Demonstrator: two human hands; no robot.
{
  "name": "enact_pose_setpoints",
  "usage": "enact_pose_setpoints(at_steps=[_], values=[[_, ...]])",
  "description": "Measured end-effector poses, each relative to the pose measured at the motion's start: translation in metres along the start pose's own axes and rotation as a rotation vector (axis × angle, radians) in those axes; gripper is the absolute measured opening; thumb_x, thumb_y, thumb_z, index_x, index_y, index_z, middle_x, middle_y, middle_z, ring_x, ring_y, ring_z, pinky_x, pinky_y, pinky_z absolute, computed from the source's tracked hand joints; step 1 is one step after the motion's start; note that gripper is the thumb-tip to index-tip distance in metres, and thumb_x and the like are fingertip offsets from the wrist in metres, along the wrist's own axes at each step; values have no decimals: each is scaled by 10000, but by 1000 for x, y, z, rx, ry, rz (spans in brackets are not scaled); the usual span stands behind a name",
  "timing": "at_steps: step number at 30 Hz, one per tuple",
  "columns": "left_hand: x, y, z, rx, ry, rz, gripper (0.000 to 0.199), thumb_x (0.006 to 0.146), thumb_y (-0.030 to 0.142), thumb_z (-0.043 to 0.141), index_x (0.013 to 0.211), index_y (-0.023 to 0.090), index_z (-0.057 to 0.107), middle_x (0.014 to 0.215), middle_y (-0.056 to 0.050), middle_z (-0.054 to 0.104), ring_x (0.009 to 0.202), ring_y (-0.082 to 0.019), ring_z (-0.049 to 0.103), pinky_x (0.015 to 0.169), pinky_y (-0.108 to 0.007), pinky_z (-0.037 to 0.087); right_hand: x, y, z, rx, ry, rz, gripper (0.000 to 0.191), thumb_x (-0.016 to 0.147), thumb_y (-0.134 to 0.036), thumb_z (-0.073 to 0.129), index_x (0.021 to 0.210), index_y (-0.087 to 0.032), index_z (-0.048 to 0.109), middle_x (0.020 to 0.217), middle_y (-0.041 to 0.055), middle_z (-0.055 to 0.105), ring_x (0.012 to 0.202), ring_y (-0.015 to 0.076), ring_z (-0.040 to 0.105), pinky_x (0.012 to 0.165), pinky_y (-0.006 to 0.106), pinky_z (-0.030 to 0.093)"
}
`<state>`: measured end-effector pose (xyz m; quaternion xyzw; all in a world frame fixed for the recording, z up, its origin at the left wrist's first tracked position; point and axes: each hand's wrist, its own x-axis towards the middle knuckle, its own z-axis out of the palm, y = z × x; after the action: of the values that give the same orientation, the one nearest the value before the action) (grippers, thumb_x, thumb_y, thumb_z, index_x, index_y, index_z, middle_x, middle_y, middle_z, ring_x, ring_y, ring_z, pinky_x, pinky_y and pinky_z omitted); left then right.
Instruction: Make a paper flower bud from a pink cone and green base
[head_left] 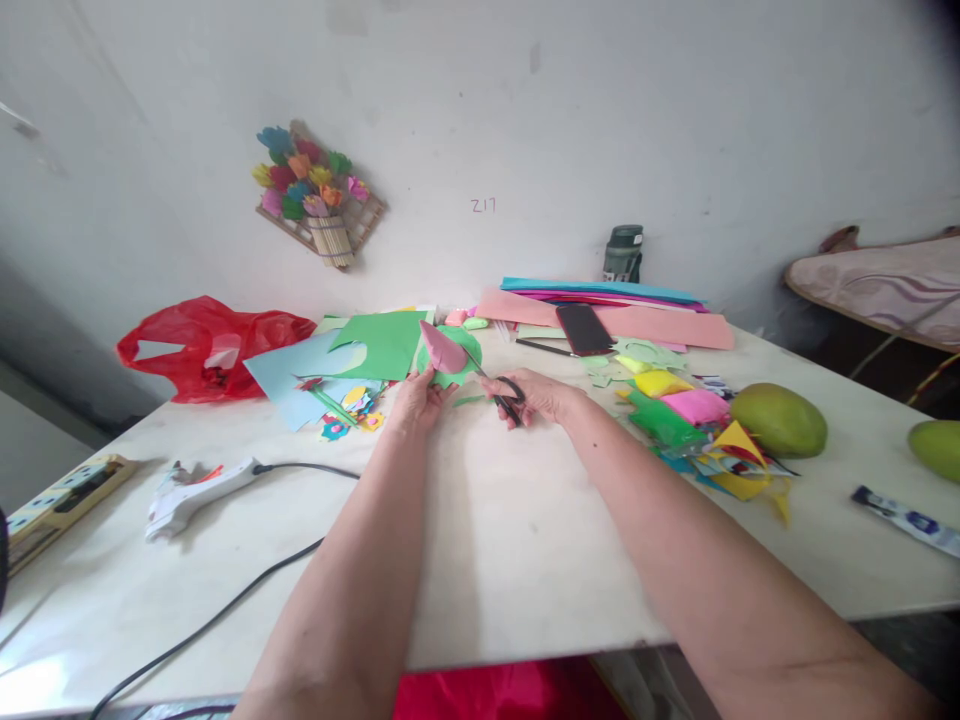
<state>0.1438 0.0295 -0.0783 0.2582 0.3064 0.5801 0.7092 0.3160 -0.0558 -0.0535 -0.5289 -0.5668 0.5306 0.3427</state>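
At the middle of the table my left hand (421, 402) pinches a pink paper cone (444, 350) with a round green paper piece (471, 346) around its base. My right hand (529, 396) is closed on black-handled scissors (512, 390). Their blades reach up and left to the edge of the green piece, beside the cone; whether they are cutting into it cannot be made out. A thin green paper scrap (470, 400) lies on the table between my two hands.
To the left lie a white glue gun (199, 492) with its cord, a power strip (67, 500), green paper (386, 340) and a red plastic bag (214, 345). A phone (585, 330), paper sheets (660, 325), coloured scraps (739, 465) and a green mango (778, 420) lie right.
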Motion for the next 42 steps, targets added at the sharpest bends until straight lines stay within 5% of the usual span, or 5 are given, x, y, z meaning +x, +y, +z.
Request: enact_pose_setpoints(at_steps=[26,42], values=[[2,-1,-1,-13,-15,-2,123,767,56,610,734,152,540,558,69,543,395,-20,417,693,-286,587,2,0,5,46,9,-51,500,742,-641,563,791,-146,516,506,-10,548,374,87,519,271,157,294],[0,1,4,-63,137,-58,118,772,61,606,720,156,559,517,63,503,419,-26,428,691,-278,586,2,2,5,101,-10,-75,444,802,-589,527,827,-145,529,518,4,556,390,91,518,293,160,314]])
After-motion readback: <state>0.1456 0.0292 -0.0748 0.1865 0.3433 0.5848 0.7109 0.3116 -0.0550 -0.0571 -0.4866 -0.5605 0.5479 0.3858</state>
